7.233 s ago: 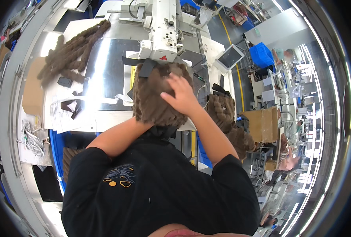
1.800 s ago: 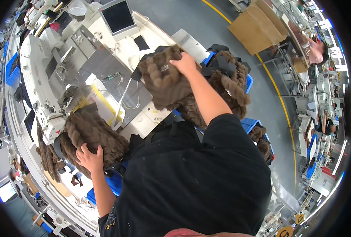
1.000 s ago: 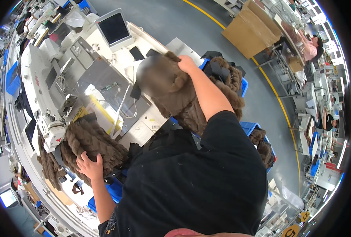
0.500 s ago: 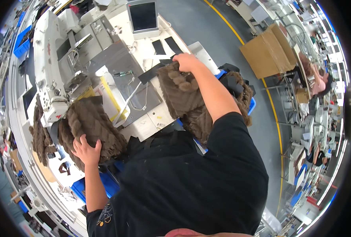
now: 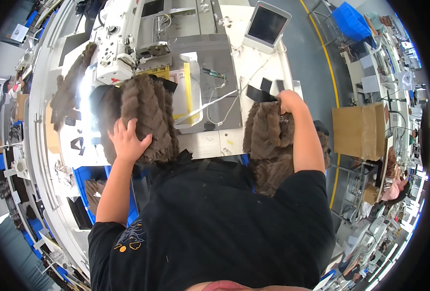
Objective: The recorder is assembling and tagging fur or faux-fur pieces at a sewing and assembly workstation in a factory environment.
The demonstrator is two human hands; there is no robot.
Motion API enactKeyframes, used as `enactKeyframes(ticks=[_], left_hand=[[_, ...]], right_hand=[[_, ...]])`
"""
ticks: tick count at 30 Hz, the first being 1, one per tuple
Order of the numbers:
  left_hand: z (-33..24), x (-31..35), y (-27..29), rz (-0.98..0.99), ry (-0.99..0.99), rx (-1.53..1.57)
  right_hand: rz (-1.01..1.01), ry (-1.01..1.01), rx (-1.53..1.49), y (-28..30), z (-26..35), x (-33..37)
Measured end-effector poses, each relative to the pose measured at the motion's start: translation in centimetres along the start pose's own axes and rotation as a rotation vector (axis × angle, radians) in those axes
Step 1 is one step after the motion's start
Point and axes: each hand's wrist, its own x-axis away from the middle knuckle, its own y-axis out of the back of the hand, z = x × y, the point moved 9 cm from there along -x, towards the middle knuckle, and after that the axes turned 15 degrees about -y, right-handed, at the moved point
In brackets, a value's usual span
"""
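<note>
Left hand point(image 5: 127, 140) lies flat, fingers spread, on brown fur piece point(image 5: 147, 116); right hand point(image 5: 288, 102) clenches second fur piece point(image 5: 265, 133) at table edge point(image 5: 210, 145).

2 hands point(image 5: 127, 140) on 2 brown fur pieces point(image 5: 149, 116), 1 sewing machine point(image 5: 127, 29), 1 tablet screen point(image 5: 268, 24), 1 cardboard box point(image 5: 360, 131)

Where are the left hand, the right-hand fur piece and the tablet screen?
left hand point(image 5: 127, 140): head view, back of hand.
right-hand fur piece point(image 5: 265, 131): head view, upper ribbed face.
tablet screen point(image 5: 268, 24): head view, dark display centre.
</note>
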Motion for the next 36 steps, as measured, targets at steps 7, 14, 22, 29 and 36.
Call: enactKeyframes(ticks=[7, 14, 22, 29, 36], left_hand=[[1.1, 0.6, 0.3, -0.014, 0.001, 0.012], [1.4, 0.3, 1.6, 0.028, -0.070, 0.109], [3.2, 1.3, 3.7, -0.048, -0.315, 0.289], [3.3, 2.2, 2.9, -0.132, -0.402, 0.260], [3.0, 3.1, 1.5, -0.015, -0.472, 0.280]], right_hand=[[-0.005, 0.104, -0.149, 6.1, 0.0, 12.6], [-0.076, 0.241, -0.540, 15.2, 2.2, 25.9], [-0.348, 0.184, -0.910, 19.8, 6.6, 31.4], [-0.485, 0.568, -1.822, 26.3, 14.9, 35.3], [0.401, 0.460, -2.527, 15.8, 33.3, 31.2]])
